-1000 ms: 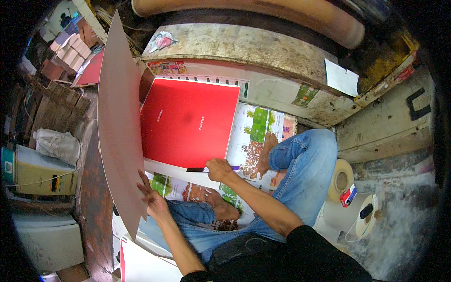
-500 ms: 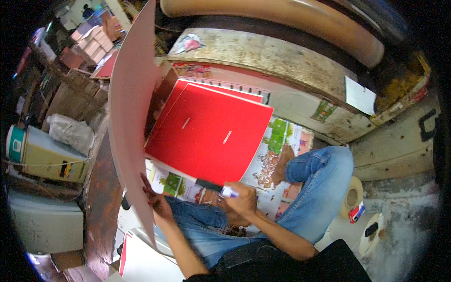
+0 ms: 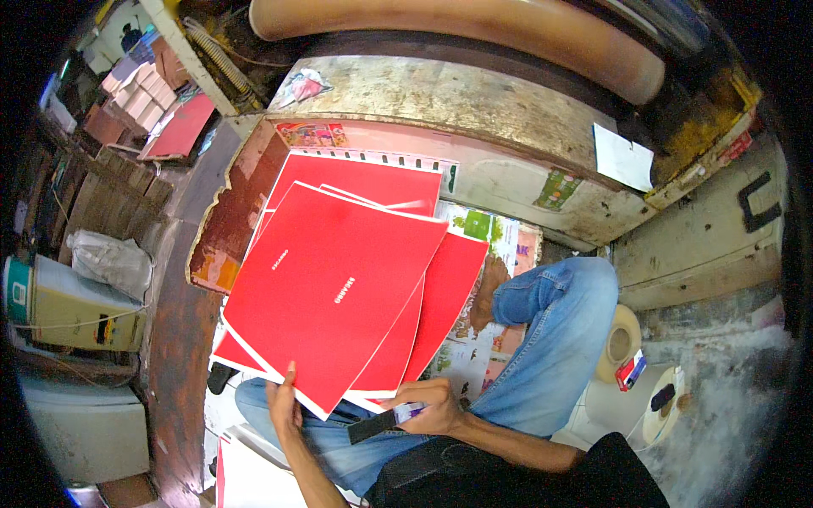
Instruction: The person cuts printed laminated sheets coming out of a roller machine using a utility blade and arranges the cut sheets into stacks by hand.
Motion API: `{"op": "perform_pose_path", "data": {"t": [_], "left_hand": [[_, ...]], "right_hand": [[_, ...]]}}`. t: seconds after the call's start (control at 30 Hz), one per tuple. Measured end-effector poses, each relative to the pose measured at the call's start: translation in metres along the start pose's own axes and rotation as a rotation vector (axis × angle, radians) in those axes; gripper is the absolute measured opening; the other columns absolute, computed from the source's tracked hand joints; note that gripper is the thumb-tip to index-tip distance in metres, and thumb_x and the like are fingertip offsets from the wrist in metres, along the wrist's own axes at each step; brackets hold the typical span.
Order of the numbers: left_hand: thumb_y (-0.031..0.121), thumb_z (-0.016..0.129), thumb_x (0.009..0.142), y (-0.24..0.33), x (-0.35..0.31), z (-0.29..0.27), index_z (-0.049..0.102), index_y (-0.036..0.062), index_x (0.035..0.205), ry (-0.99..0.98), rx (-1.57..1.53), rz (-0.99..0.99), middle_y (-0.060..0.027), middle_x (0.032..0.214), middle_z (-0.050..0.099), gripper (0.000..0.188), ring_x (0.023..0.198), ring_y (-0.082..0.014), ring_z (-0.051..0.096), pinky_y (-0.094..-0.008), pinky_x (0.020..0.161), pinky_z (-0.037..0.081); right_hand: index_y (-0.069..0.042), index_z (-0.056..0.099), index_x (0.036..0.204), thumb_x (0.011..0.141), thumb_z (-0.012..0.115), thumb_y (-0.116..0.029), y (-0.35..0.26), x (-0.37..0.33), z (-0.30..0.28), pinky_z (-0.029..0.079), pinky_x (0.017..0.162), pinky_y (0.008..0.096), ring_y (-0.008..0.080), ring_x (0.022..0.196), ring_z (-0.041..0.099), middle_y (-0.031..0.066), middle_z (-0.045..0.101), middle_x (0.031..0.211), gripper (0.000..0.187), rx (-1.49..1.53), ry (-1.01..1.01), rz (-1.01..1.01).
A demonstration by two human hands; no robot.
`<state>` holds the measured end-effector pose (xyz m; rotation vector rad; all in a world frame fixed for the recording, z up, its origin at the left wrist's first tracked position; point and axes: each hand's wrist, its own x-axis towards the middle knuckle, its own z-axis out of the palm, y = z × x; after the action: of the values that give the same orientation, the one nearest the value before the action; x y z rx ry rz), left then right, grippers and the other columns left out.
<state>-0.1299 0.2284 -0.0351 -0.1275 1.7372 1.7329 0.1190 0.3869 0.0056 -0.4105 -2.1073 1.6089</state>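
Observation:
Several large red sheets with white edges lie fanned out in front of me. The top red sheet (image 3: pixel 339 279) is turned askew over the lower ones. My left hand (image 3: pixel 285 405) grips its near edge, the thumb lying on the red face. My right hand (image 3: pixel 428 408) is closed around a flat black strip-like tool (image 3: pixel 371 427) with a white and purple part at the fingers; its exact kind cannot be made out. The right fingers are by the near corner of a lower red sheet (image 3: pixel 449 296). Further back, another red sheet (image 3: pixel 364 179) rests against the worn bench.
A worn bench (image 3: pixel 457 93) runs across the back, under a big brown roller (image 3: pixel 457 38). White paper (image 3: pixel 623 157) hangs on its right. My bent knee in jeans (image 3: pixel 559 330) is at right, beside rolls (image 3: pixel 622 339). Tins (image 3: pixel 85 305) stand left. White sheets (image 3: pixel 254 474) lie below.
The big sheet raised upright on the left, pale side showing, has come down red side up onto the pile. My right hand and the black tool have moved nearer to me.

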Motion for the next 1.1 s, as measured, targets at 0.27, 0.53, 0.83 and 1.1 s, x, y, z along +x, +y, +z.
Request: {"op": "perform_pose_path", "data": {"t": [0.27, 0.53, 0.83, 1.1], "left_hand": [[0.01, 0.067, 0.083, -0.01, -0.012, 0.059, 0.046, 0.0025, 0.123, -0.02, -0.266, -0.162, -0.0124, 0.113, 0.058, 0.046, 0.102, -0.0227, 0.059, -0.0382, 0.084, 0.053], [0.008, 0.066, 0.081, 0.061, -0.082, -0.018, 0.055, -0.0029, 0.118, 0.09, -0.107, 0.065, -0.0161, 0.111, 0.06, 0.04, 0.096, -0.0246, 0.061, -0.036, 0.088, 0.049], [0.012, 0.065, 0.084, 0.067, -0.215, -0.275, 0.051, 0.0034, 0.118, 0.454, 0.315, -0.058, -0.0075, 0.086, 0.059, 0.037, 0.064, -0.0159, 0.055, -0.0293, 0.054, 0.043], [0.011, 0.064, 0.087, -0.009, -0.262, -0.387, 0.048, 0.0091, 0.117, 0.572, 0.354, -0.362, 0.0007, 0.071, 0.054, 0.034, 0.033, -0.0055, 0.036, -0.0227, 0.025, 0.022]], "right_hand": [[-0.005, 0.071, 0.094, 0.06, 0.077, -0.007, -0.005, 0.008, -0.013, 0.055, 0.069, 0.0293, 0.0216, 0.077, 0.07, 0.0122, 0.071, 0.091, 0.035, 0.149, -0.073, -0.082], [-0.006, 0.069, 0.1, 0.08, 0.067, -0.012, -0.058, 0.008, -0.094, 0.051, 0.063, 0.0295, 0.0111, 0.07, 0.063, 0.0081, 0.07, 0.082, 0.021, 0.268, -0.399, 0.26], [0.01, 0.056, 0.117, 0.082, 0.066, -0.038, 0.012, 0.075, -0.177, 0.049, 0.084, 0.0443, 0.0421, 0.096, 0.063, 0.03, 0.064, 0.095, 0.06, -0.883, 0.404, 0.539], [0.009, 0.054, 0.122, 0.071, 0.066, -0.063, 0.163, 0.092, -0.126, 0.045, 0.093, 0.0438, 0.0401, 0.105, 0.06, 0.0306, 0.062, 0.108, 0.089, -0.486, 0.465, 0.922]]}}
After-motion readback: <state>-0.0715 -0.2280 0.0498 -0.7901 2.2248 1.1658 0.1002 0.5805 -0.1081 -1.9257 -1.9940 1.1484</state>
